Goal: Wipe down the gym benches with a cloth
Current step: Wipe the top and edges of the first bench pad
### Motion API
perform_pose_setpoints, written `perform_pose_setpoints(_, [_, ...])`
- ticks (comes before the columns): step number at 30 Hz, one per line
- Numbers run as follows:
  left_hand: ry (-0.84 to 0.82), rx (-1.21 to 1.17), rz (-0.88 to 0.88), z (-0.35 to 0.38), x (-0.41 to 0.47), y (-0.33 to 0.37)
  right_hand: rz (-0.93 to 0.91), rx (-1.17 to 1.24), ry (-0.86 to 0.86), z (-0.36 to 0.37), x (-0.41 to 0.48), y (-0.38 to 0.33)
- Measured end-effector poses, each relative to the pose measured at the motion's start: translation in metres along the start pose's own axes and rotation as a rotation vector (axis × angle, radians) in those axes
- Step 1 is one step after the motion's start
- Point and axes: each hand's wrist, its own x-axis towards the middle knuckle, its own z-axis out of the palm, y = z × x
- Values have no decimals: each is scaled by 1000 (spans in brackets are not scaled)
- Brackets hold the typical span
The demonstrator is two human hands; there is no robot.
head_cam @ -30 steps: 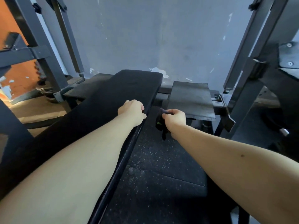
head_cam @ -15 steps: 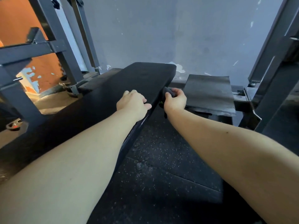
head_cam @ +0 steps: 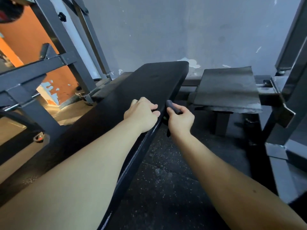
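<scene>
A long black padded gym bench (head_cam: 146, 83) runs from the lower left toward the grey wall. My left hand (head_cam: 142, 114) rests on its top near the right edge with fingers curled at the rim. My right hand (head_cam: 180, 121) grips a dark cloth (head_cam: 172, 107) and holds it against the bench's right side edge. Part of the cloth hangs below the wrist, and most of it is hidden in the fist.
A grey worn pad (head_cam: 227, 90) on a short post stands right of the bench. Dark steel rack uprights rise at left (head_cam: 54, 35) and right (head_cam: 292, 90). Black rubber flooring (head_cam: 166, 180) lies between bench and right frame. The grey wall (head_cam: 182, 30) closes the far end.
My right hand with the cloth has come up from beside and below the bench to its side edge. My left hand stays on the bench top; the view has shifted forward and left.
</scene>
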Motion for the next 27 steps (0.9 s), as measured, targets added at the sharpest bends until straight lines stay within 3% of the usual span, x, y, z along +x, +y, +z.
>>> perform_pose_setpoints(7, [-25,36,-6,-3,4,0,15,-58,156,17,40,-30])
perform_pose_setpoints(15, [-8,29,-7,-3,4,4,90,22,-52,-10,-22,-6])
perform_pose_setpoints(22, [-29,21,-16,-4,5,5,55,-54,128,13,31,-20])
perform_pose_setpoints(27, [-63,27,-67,-3,10,0,58,-10,-30,4,18,-8])
